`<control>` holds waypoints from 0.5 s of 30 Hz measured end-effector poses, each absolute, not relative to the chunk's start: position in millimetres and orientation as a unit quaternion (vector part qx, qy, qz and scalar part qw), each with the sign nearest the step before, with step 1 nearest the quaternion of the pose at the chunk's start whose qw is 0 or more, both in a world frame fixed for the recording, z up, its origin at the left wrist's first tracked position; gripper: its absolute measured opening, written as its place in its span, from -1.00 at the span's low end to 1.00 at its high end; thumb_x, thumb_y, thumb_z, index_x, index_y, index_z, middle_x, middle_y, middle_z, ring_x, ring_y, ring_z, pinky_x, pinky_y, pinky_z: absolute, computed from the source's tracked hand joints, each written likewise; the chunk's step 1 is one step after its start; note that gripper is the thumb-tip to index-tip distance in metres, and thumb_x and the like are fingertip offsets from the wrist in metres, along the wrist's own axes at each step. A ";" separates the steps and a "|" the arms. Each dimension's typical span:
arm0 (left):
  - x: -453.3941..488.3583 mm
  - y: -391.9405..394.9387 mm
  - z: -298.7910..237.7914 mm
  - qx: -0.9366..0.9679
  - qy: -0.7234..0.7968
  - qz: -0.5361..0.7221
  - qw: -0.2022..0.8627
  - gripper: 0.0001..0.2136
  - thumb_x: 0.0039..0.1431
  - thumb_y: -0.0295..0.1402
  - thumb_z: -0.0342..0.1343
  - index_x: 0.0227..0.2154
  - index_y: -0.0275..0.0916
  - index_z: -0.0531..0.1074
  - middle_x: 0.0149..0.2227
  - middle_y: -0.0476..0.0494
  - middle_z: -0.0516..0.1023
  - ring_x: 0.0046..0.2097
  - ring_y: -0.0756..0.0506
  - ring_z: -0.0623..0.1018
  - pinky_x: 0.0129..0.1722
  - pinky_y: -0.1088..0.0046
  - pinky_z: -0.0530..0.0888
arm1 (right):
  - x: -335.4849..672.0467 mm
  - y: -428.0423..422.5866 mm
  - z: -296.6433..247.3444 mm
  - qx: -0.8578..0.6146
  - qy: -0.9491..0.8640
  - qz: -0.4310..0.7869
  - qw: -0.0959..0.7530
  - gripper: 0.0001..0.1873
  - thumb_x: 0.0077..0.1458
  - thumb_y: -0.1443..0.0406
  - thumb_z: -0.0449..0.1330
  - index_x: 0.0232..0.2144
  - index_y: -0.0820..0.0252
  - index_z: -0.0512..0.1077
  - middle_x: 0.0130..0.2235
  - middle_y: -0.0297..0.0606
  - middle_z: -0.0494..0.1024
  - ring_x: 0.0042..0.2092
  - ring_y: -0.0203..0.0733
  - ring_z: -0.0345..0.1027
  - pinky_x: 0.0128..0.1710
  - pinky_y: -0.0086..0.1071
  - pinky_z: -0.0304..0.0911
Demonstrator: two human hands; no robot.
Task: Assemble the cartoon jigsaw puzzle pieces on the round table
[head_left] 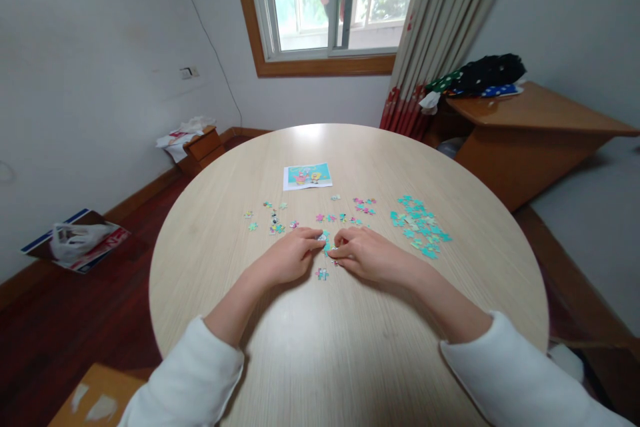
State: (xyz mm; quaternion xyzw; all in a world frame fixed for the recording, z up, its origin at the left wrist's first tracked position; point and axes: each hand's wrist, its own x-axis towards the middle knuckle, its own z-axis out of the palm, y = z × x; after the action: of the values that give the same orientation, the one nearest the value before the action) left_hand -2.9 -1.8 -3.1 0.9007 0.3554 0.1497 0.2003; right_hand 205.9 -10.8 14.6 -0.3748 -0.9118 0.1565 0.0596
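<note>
My left hand [293,255] rests at the middle of the table with its thumb and forefinger closed at the edge of a few joined turquoise jigsaw pieces [327,241]. Facing it, my right hand [366,252] pinches a small jigsaw piece [335,261], mostly covered by the fingers. Just below the fingertips lies a loose pink and turquoise jigsaw piece [323,274]. Beyond my hands, more pieces are spread out, among them a pink cluster [365,209] and a white and dark cluster [275,219]. Whether the pinched piece is joined to the others is hidden.
A pile of turquoise pieces [421,225] lies to the right on the round table [350,360]. Farther back is a printed reference picture [308,176]. A wooden desk [540,109] with dark cloth stands at the right, a small wooden box [204,144] at the left.
</note>
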 end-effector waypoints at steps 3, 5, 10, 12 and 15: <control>-3.2 -2.3 -1.4 0.904 0.350 0.144 0.199 -0.73 0.23 -0.49 -0.08 -0.19 -0.20 0.52 -0.08 -0.21 0.53 0.01 -0.16 0.48 0.05 0.23 0.36 | 205.7 -10.4 13.6 -0.376 -0.911 0.155 0.065 -0.77 0.16 0.37 0.12 -0.29 0.12 0.59 -0.19 -0.15 0.51 -0.18 -0.11 0.35 -0.14 -0.25 0.18; -3.6 -2.3 -1.6 0.904 0.346 0.147 0.205 -0.74 0.23 -0.48 -0.07 -0.20 -0.19 0.53 -0.08 -0.21 0.53 0.01 -0.16 0.48 0.04 0.25 0.36 | 205.3 -10.4 12.8 -0.378 -0.911 0.152 0.065 -0.77 0.16 0.37 0.11 -0.29 0.12 0.59 -0.19 -0.14 0.52 -0.17 -0.10 0.36 -0.14 -0.25 0.18; -4.9 -2.2 -6.2 0.897 0.357 0.158 0.208 -0.76 0.24 -0.42 -0.04 -0.20 -0.19 0.54 -0.06 -0.23 0.53 0.02 -0.19 0.48 0.06 0.22 0.36 | 205.9 -9.9 11.1 -0.384 -0.908 0.151 0.073 -0.74 0.13 0.43 0.11 -0.34 0.10 0.59 -0.20 -0.15 0.53 -0.17 -0.09 0.36 -0.14 -0.24 0.17; -4.8 -2.6 -7.5 0.896 0.362 0.157 0.204 -0.76 0.24 -0.41 -0.03 -0.19 -0.19 0.54 -0.04 -0.23 0.53 0.03 -0.19 0.47 0.07 0.21 0.36 | 206.4 -9.8 10.9 -0.380 -0.909 0.150 0.076 -0.75 0.13 0.42 0.11 -0.34 0.11 0.59 -0.21 -0.15 0.53 -0.18 -0.10 0.35 -0.14 -0.25 0.17; -3.7 -3.6 -8.1 0.896 0.370 0.155 0.193 -0.75 0.23 -0.42 -0.04 -0.19 -0.21 0.54 0.02 -0.26 0.50 0.06 -0.19 0.46 0.09 0.19 0.35 | 206.0 -10.5 12.1 -0.374 -0.913 0.145 0.074 -0.73 0.14 0.42 0.08 -0.33 0.12 0.59 -0.21 -0.15 0.53 -0.18 -0.11 0.35 -0.14 -0.25 0.17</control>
State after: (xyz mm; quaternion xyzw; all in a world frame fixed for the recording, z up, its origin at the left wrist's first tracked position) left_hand -3.7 -3.6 -8.1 0.8955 0.3699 0.1546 0.1932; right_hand 206.0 -10.5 12.1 -0.3741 -0.9131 0.1448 0.0735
